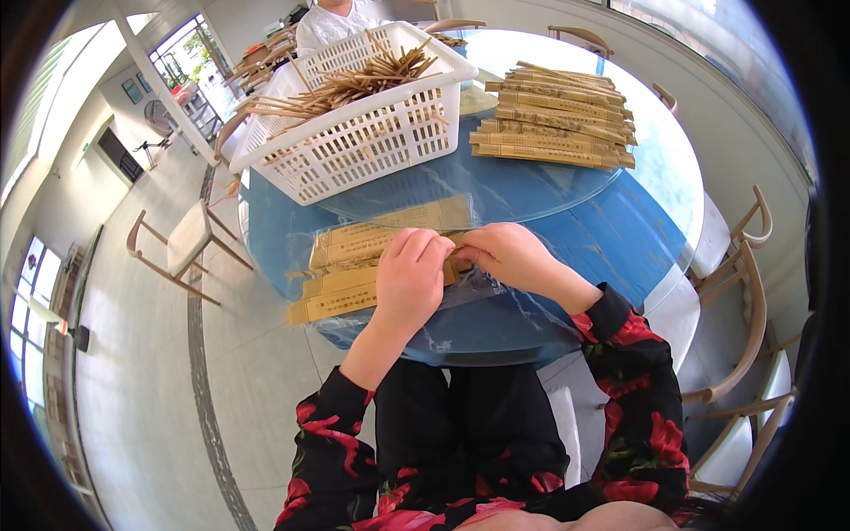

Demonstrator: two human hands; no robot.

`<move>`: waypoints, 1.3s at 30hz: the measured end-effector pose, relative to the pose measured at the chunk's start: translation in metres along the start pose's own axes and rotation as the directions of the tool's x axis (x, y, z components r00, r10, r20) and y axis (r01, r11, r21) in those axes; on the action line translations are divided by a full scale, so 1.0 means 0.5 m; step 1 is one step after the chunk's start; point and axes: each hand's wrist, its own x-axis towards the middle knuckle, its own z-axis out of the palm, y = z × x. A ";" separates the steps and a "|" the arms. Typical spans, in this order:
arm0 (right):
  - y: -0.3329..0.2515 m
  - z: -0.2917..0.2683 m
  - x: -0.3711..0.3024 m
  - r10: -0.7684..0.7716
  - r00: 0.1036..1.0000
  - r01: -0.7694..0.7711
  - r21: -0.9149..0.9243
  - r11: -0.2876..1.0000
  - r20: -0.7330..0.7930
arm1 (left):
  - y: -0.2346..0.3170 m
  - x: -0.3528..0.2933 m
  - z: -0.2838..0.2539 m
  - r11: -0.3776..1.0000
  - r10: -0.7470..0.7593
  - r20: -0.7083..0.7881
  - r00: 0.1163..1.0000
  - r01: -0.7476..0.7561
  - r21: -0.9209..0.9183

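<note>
Close to the table's near edge, my left hand (pixel 412 274) and my right hand (pixel 513 257) meet with fingers pinched together. Between the fingertips is the end of a brown paper sleeve (pixel 457 265), mostly covered by my hands. Whether a stick is inside it cannot be seen. Several flat kraft-paper sleeves (pixel 341 296) with dark print lie under and to the left of my left hand. More sleeves (pixel 434 215) lie just beyond, on clear plastic film (pixel 540 310) that spreads beneath my wrists.
A white slatted plastic basket (pixel 363 155) heaped with thin wooden sticks (pixel 354 88) stands at the far left of the round blue table (pixel 611 234). Filled-looking paper sleeves (pixel 558 119) are piled at the far right. A person (pixel 341 26) sits opposite; wooden chairs (pixel 190 234) surround the table.
</note>
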 end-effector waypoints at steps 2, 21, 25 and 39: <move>-0.017 -0.014 0.006 0.090 0.993 -0.097 0.083 0.992 0.079 | -0.002 -0.002 0.005 0.999 -0.001 0.038 0.999 0.003 -0.045; -0.055 -0.092 0.389 -0.164 0.936 0.077 -0.275 0.958 -0.310 | -0.032 -0.025 0.033 0.994 -0.007 0.072 0.997 0.015 -0.109; -0.009 -0.056 0.524 -0.133 0.991 0.128 -0.291 0.948 0.004 | -0.027 -0.026 0.057 0.988 -0.008 0.061 0.998 0.018 -0.152; 0.039 0.026 0.707 0.149 0.689 -0.119 -0.092 0.989 0.709 | -0.047 -0.042 0.067 0.949 -0.156 0.130 0.979 0.185 -0.255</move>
